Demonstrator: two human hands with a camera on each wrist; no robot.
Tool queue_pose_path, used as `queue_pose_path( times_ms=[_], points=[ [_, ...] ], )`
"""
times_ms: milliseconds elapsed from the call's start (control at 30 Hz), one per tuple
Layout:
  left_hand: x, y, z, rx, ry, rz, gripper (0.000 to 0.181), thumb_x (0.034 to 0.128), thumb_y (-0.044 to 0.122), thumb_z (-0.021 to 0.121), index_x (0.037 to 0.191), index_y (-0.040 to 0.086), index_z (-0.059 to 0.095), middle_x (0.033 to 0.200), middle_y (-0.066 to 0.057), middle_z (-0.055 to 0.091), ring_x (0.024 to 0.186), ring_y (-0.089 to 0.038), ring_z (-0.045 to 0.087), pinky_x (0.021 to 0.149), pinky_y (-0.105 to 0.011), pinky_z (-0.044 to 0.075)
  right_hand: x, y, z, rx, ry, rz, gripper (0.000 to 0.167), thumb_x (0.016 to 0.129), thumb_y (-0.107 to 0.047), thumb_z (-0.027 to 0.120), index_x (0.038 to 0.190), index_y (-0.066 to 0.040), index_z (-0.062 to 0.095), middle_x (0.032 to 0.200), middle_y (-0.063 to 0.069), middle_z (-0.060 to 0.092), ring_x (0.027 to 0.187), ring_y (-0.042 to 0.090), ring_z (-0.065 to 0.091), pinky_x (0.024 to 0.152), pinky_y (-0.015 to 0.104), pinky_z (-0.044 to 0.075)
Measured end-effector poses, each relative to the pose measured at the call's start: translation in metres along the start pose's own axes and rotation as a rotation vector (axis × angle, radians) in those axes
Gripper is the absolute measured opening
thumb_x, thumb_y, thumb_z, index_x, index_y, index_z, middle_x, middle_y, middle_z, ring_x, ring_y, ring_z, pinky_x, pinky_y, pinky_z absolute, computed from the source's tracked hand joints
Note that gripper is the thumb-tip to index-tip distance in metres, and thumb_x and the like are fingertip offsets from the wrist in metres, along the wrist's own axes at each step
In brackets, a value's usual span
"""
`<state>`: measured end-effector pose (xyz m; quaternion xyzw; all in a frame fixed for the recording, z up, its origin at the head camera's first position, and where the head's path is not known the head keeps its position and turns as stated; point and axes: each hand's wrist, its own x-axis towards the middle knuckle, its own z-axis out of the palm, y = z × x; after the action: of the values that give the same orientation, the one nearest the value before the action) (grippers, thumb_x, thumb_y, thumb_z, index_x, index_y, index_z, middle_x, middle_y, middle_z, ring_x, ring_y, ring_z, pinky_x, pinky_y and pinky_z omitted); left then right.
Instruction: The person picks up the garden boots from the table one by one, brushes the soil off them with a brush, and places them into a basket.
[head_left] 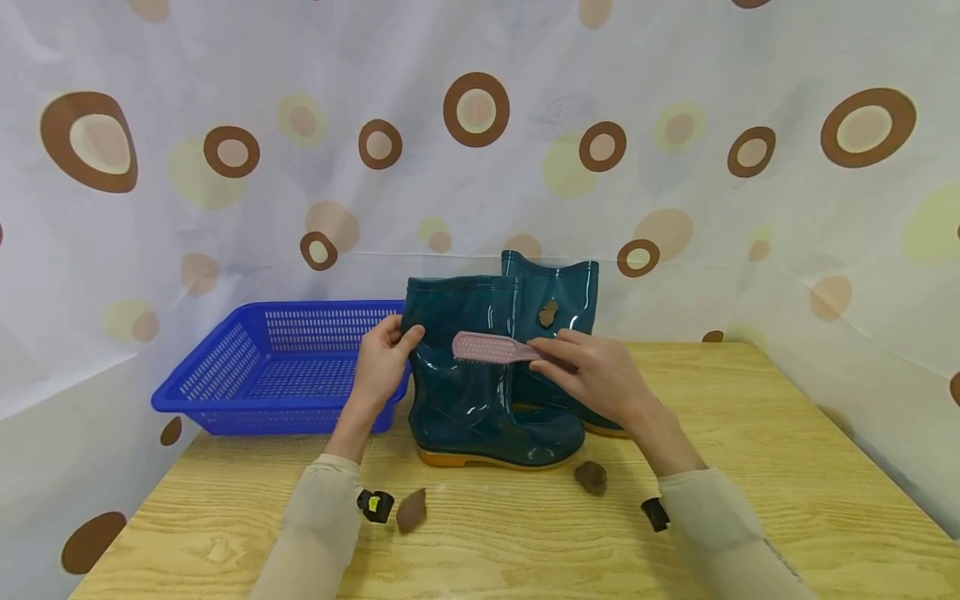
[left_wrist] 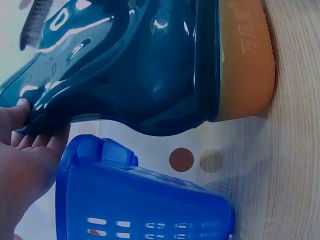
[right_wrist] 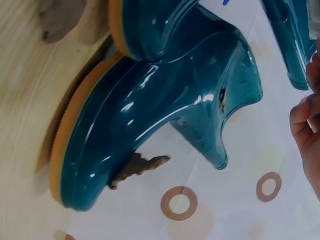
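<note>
A dark green rubber boot [head_left: 468,400] with an orange sole stands upright on the table. My left hand [head_left: 378,362] grips its shaft at the left edge, thumb in front; the left wrist view shows the fingers behind the shaft. In my right hand [head_left: 603,375] is a pink brush [head_left: 487,347], held by its handle. The brush head lies across the front of the shaft; whether its bristles touch cannot be told. Behind stands a second green boot [head_left: 558,279], partly hidden. One brown mud clump [head_left: 548,313] sticks to its shaft, another clump [right_wrist: 135,169] to its foot.
A blue perforated plastic basket [head_left: 258,410] stands left of the boots. Two brown clumps lie on the wooden table [head_left: 712,417]: one clump [head_left: 412,510] near the left forearm, another clump [head_left: 591,477] by the front boot's toe. A patterned curtain [head_left: 555,200] hangs behind.
</note>
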<state>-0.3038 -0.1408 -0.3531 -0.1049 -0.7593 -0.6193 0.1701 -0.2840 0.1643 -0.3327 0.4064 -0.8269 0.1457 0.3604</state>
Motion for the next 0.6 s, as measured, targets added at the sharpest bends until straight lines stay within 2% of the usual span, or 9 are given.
queue_pose_path(
  times_ms=[133,367,600],
  points=[
    [-0.001,0.001,0.0,-0.009,-0.002,-0.004,0.03,0.1006,0.024,0.059,0.116,-0.001,0.062,0.11,-0.023,0.07,0.094,-0.021,0.066,0.1,-0.043,0.052,0.009,-0.005,0.0,-0.028,0.034,0.031,0.029,0.085,-0.023,0.078,0.111,-0.011,0.075,0.075,0.001,0.061,0.056,0.007,0.048,0.05,0.021,0.042],
    [0.0,0.0,0.0,-0.012,-0.008,-0.005,0.031,0.1007,0.025,0.058,0.117,-0.002,0.062,0.111,-0.023,0.07,0.096,-0.024,0.066,0.101,-0.043,0.052,0.024,-0.007,0.003,-0.039,0.077,0.093,0.029,0.088,-0.024,0.076,0.112,-0.009,0.075,0.077,0.003,0.062,0.056,0.009,0.046,0.048,0.022,0.036],
    [0.0,-0.001,0.0,-0.011,-0.01,-0.016,0.032,0.1009,0.026,0.058,0.118,-0.002,0.062,0.113,-0.023,0.07,0.097,-0.023,0.068,0.1,-0.041,0.053,0.028,-0.006,0.007,-0.074,0.041,0.145,0.028,0.09,-0.029,0.074,0.113,-0.012,0.076,0.078,0.003,0.064,0.056,0.009,0.049,0.049,0.022,0.038]
  ],
)
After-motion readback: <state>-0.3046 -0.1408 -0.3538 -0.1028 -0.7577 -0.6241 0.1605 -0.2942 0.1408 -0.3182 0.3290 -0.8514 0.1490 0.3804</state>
